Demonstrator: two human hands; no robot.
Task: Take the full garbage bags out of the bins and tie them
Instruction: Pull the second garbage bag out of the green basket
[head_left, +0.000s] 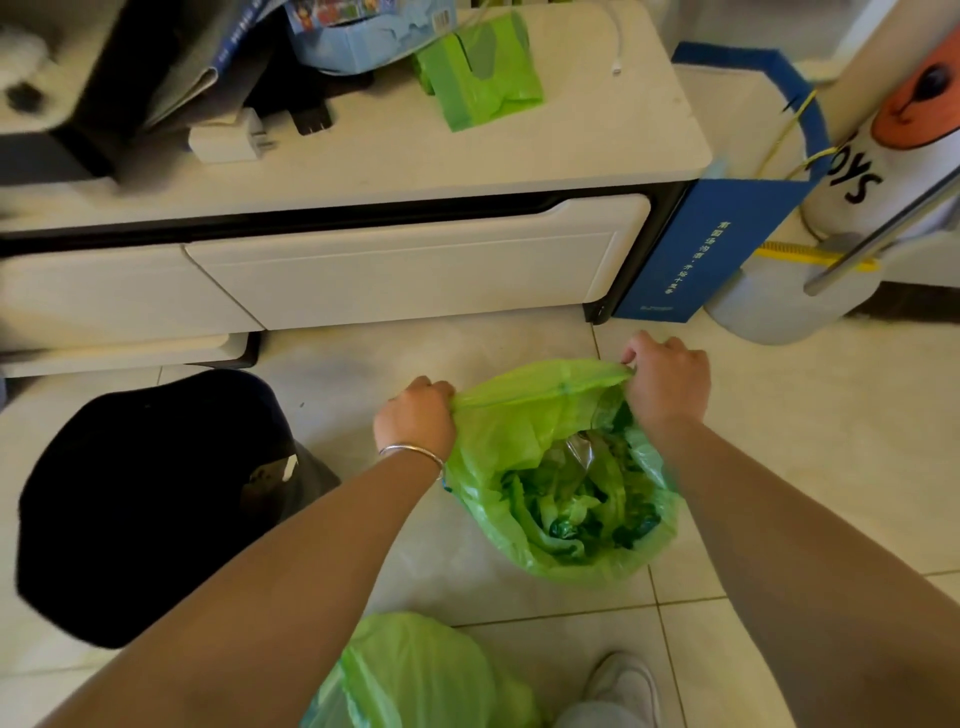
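Observation:
A green garbage bag (561, 499) full of rubbish rests on the tiled floor, its mouth held wide. My left hand (415, 415) grips the left side of the bag's rim and my right hand (667, 382) grips the right side. Both fists are closed on the plastic. A dark bin (145, 499) lies empty of any bag to the left of my left arm. A second green garbage bag (415, 675) sits at the bottom of the view, close to my body.
A low white cabinet (395, 260) with drawers runs across the back, holding a folded stack of green bags (483, 73), a charger and boxes. A blue box (691, 249) and a white round container stand at the right. My white shoe (623, 686) is bottom right.

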